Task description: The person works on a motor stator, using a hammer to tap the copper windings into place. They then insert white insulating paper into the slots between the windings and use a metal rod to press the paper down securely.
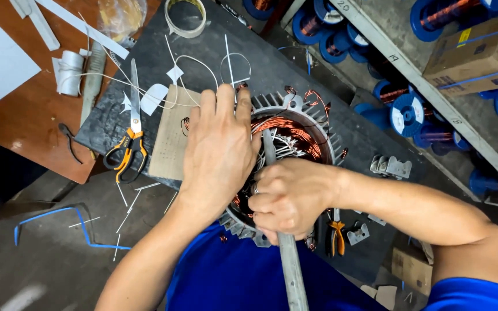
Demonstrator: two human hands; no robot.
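Your left hand [217,152] lies flat, palm down, fingers together and pointing away from you. Your right hand [288,198] is clenched in a fist (a ring shows), forearm coming in from the right.

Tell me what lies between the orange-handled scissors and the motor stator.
In the head view, a cardboard piece lies between the scissors and the stator, with the left hand resting partly over it.

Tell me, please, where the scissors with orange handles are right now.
In the head view, the scissors lie on the dark mat at the person's left, blades pointing away, just left of the cardboard piece beside the left hand.
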